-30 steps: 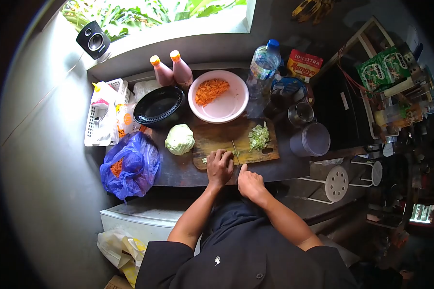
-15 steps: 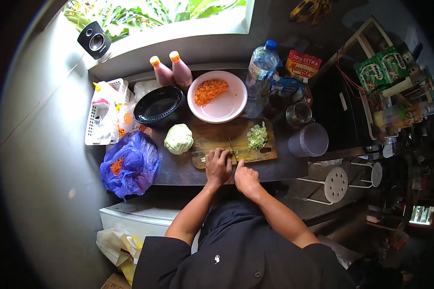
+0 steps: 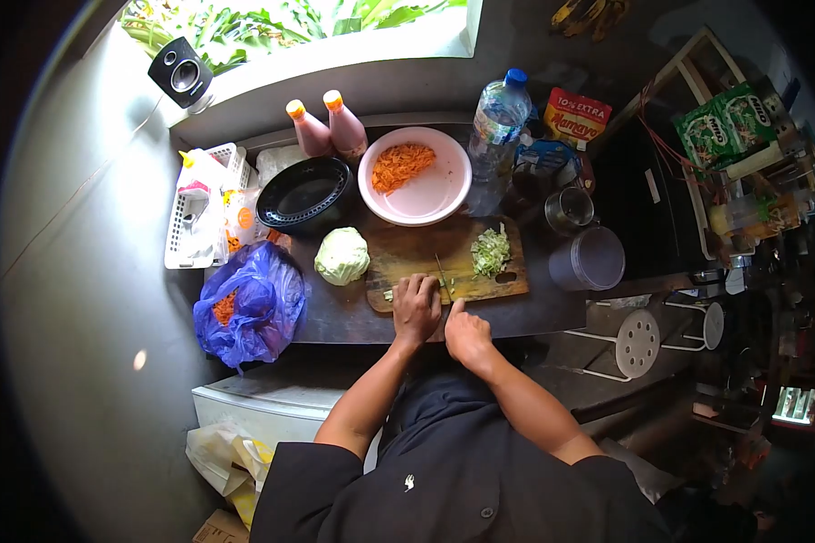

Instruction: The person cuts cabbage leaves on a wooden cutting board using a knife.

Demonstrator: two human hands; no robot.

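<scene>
My right hand (image 3: 469, 337) is closed around the handle of a knife (image 3: 443, 273), whose thin blade points away from me over the wooden cutting board (image 3: 391, 252). My left hand (image 3: 417, 309) presses down on the board just left of the blade, fingers curled together. Whatever lies under those fingers is hidden, though a few pale green scraps show beside them. Shredded cabbage (image 3: 491, 252) sits in a heap at the board's right end, by the handle hole. A cut head of cabbage (image 3: 342, 256) rests on the counter off the board's left edge.
Behind the board stand a pink bowl (image 3: 439, 195) with shredded carrot, a black oval tray (image 3: 306, 195), two sauce bottles (image 3: 348, 131) and a large water bottle (image 3: 501, 118). A blue plastic bag (image 3: 276, 303) lies left; a lidded tub (image 3: 598, 260) and glass mug (image 3: 569, 213) stand right.
The whole view has shifted slightly, so things sit a little further right and higher. Both hands stay at the board, with the knife in nearly the same place.
</scene>
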